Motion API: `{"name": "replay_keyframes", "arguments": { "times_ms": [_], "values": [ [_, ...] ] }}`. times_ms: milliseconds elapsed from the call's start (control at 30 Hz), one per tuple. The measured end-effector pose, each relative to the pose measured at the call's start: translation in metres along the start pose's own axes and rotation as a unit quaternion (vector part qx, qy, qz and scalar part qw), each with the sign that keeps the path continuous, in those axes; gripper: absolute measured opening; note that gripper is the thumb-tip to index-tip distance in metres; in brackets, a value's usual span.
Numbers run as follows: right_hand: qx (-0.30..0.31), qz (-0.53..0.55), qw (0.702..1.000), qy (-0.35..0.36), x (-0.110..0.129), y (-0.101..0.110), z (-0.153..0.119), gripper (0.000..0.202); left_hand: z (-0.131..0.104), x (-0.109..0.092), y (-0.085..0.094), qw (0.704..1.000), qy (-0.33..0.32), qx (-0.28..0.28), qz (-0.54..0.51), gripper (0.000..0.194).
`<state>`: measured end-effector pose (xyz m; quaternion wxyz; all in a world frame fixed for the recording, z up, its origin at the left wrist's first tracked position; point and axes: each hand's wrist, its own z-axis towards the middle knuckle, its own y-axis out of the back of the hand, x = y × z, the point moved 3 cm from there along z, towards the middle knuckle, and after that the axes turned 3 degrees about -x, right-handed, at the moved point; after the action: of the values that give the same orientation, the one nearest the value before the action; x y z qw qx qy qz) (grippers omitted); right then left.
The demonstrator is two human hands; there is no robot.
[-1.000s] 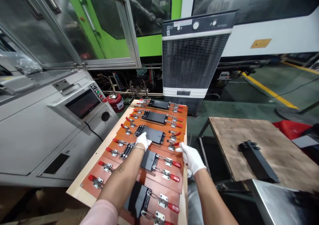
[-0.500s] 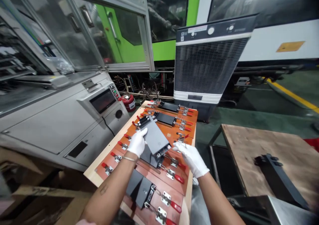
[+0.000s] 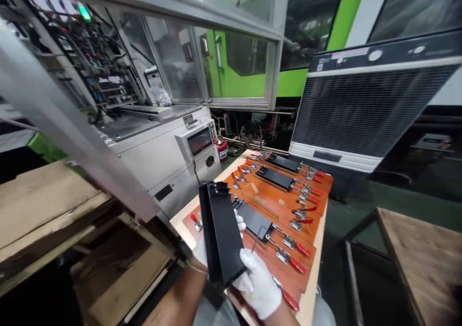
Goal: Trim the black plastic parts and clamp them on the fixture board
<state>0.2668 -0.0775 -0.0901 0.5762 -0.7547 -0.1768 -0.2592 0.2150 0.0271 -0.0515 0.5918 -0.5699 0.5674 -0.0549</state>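
Observation:
A long black panel [image 3: 222,230] with a ribbed or channelled side is held tilted upright in front of me. My left hand [image 3: 239,221], in a white glove, is wrapped around it from behind; its fingertips show at the panel's right edge, and the rest is mostly hidden. My right hand [image 3: 258,282], also gloved, is closed at the panel's lower right corner. From its fingers sticks up a thin bent metal rod [image 3: 259,239], shaped like a hex key. Behind the hands, another dark panel [image 3: 252,219] lies clamped on the orange-red fixture board [image 3: 299,273].
Two more dark panels [image 3: 276,177] sit in fixtures further back, among red-handled toggle clamps [image 3: 290,261]. A machine with a screen [image 3: 199,142] stands at left, with cardboard [image 3: 46,206] nearer me. An air cooler [image 3: 346,109] stands behind; a wooden-topped table [image 3: 426,249] is at right.
The view has swung left. A panel held flat above the board is now close to me and turned up on its side. My right hand has come in to its lower end.

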Motion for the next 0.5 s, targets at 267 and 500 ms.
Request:
{"name": "replay_keyframes", "arguments": {
  "times_ms": [267,500],
  "values": [
    [-0.008,-0.336,0.942,0.022,-0.022,-0.02,-0.012,0.046,-0.043,-0.029,0.06,0.987,-0.051,-0.024,-0.149,0.052],
    [0.133,-0.593,0.794,0.022,-0.007,-0.043,-0.033,0.034,-0.122,-0.041,0.123,0.968,-0.067,-0.188,-0.151,0.036]
  ]
}}
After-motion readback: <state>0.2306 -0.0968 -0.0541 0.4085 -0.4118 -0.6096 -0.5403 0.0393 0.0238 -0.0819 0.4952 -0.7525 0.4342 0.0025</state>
